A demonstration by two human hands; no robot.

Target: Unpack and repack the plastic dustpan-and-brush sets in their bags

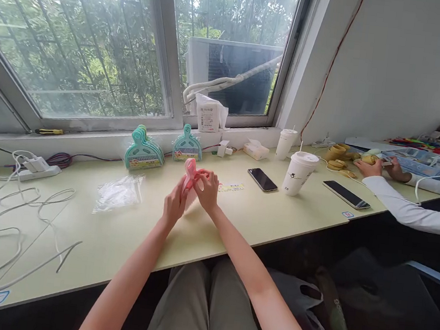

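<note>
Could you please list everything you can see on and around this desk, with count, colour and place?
pink clip: one, pink, held in both hands at mid desk
teal clips: two stacks, teal, by the window sill
plastic bag: one, clear, left of the hands
phones: two, black, right of the hands
cups: two, white, right side
cables: several, white, far left
desk: one, pale green
co-worker's hands: two, far right, on yellow parts
left hand: one, on the pink clip
right hand: one, on the pink clip
</note>
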